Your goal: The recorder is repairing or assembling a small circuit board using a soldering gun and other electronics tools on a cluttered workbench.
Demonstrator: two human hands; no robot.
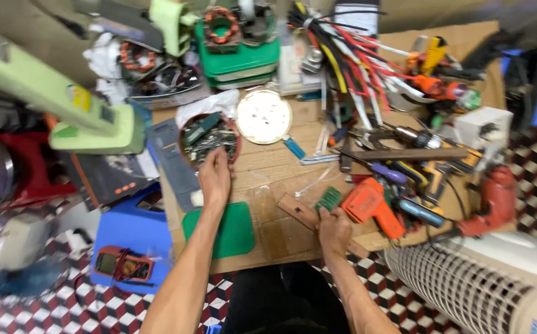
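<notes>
My left hand (pixel 215 178) reaches forward onto the near rim of a round reddish bowl (pixel 186 131) full of small metal parts, fingers curled at its edge. My right hand (pixel 334 230) rests on the wooden workbench (pixel 268 170) and pinches a small green circuit board (pixel 328 199) that lies on a flat wooden strip (pixel 298 212). Whether the left fingers hold a part from the bowl is hidden.
An orange glue-gun-like tool (pixel 373 207) lies just right of my right hand. A green flat lid (pixel 234 230), a round white disc (pixel 263 116), a red drill (pixel 496 201), wire bundles (pixel 349 55), a multimeter (pixel 123 265) on a blue stool and a white fan grille (pixel 466 291) surround the bench.
</notes>
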